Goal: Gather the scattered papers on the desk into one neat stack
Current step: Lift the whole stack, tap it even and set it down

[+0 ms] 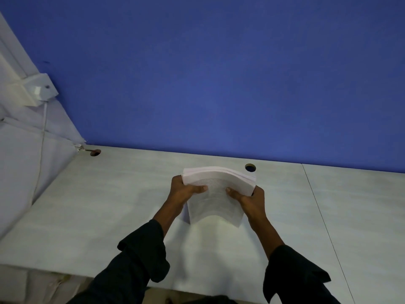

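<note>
A stack of printed white papers [215, 198] stands upright on its lower edge on the pale desk [109, 205], bowed toward me. My left hand [184, 191] grips its left side, thumb across the front sheet. My right hand [249, 199] grips its right side the same way. Both arms wear dark sleeves. I see no loose sheets elsewhere on the desk.
A blue partition wall [219, 84] rises behind the desk. Two round cable holes sit at the back edge, one at left [95, 152] and one just behind the papers [250, 167]. A white socket box [40, 91] with a cord hangs at left. A seam [322, 216] splits the desktop at right.
</note>
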Demonstrator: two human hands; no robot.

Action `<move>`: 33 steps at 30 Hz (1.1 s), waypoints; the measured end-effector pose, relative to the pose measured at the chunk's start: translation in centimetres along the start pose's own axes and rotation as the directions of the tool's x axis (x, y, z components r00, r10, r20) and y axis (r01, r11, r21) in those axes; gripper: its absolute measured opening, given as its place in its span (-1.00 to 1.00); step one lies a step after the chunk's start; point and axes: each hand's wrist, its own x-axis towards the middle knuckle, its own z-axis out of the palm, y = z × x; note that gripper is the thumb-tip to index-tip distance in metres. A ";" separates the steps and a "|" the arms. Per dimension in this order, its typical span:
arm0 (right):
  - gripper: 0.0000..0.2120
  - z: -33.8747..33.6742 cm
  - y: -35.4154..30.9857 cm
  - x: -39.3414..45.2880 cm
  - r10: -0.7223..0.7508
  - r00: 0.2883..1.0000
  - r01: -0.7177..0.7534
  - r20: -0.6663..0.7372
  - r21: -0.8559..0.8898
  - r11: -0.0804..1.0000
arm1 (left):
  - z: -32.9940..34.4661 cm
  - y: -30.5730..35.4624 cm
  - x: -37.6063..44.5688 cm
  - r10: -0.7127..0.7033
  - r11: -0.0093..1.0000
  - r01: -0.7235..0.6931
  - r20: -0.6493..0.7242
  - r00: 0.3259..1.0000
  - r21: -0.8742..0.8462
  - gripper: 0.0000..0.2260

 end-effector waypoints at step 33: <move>-0.56 -3.7 10.7 1.2 0.356 0.928 -0.368 -0.107 -0.412 0.834 | 1.4 -13.4 2.8 -0.328 0.939 0.319 0.056 0.943 0.131 -0.71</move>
